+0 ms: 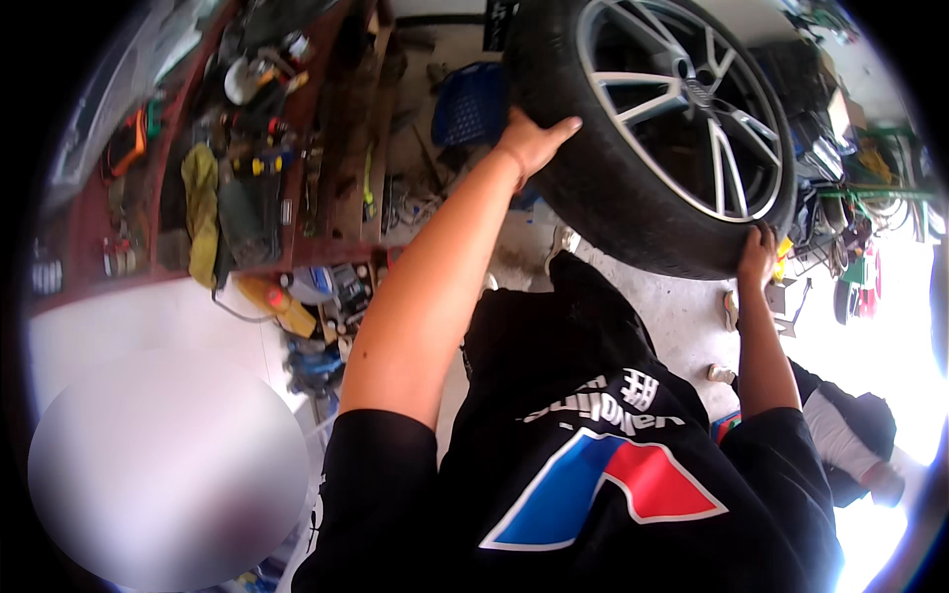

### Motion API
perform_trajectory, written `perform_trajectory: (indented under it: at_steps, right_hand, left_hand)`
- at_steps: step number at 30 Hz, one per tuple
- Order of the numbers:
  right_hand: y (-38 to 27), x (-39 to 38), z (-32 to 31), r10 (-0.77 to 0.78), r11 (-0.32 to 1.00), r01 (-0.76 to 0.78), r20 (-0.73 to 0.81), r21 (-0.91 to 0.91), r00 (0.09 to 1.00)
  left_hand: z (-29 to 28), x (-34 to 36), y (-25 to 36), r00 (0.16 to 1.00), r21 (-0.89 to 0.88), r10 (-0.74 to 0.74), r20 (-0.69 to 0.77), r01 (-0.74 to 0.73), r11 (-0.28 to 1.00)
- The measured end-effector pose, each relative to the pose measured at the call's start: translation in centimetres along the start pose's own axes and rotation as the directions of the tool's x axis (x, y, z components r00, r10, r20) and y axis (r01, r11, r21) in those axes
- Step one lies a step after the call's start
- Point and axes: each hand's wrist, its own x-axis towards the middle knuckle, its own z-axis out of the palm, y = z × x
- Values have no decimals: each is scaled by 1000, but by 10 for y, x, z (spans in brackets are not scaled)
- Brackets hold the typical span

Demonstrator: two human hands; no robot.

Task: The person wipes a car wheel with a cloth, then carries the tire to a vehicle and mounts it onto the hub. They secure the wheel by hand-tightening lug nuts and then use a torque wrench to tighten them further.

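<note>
A large black tire (613,217) on a silver spoked alloy rim (722,168) is held up at the top of the view. My left hand (534,140) grips the tire's left side, its thumb pressed along the sidewall. At the lower right edge of the tire, my right hand (757,255) has its fingers curled onto the rubber. Behind the tire, near my left hand, is a blue plastic basket (465,104).
A dark red bench (336,217) on my left holds tools and a yellow cloth (201,212), with bottles and cases (326,296) beside it. A cluttered green rack (880,188) stands at right. Another person (840,435) is at the lower right.
</note>
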Motion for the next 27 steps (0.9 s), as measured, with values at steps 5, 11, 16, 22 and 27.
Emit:
perform_trajectory:
  at_steps: [5, 11, 16, 22, 27]
  right_hand:
    - [-30, -16, -12, 138, 990, -139, -70, -8, 988]
    - [-52, -22, -18, 190, 982, -187, -108, 33, 976]
    - [-65, -18, -33, 219, 976, -218, -57, 22, 974]
    - [-78, 34, -68, 278, 953, -285, 74, 100, 958]
    - [-112, 183, -27, 195, 723, -285, 209, 629, 958]
  left_hand:
    - [0, -13, 8, 1000, -47, -17, 22, 18, 999]
    - [3, -20, 21, 998, -84, -57, 15, 58, 995]
    - [3, -23, 19, 990, -60, -133, -44, 130, 990]
    - [19, -30, 10, 976, -192, -184, -119, 159, 968]
    - [31, -35, 10, 971, -214, -168, -169, 131, 968]
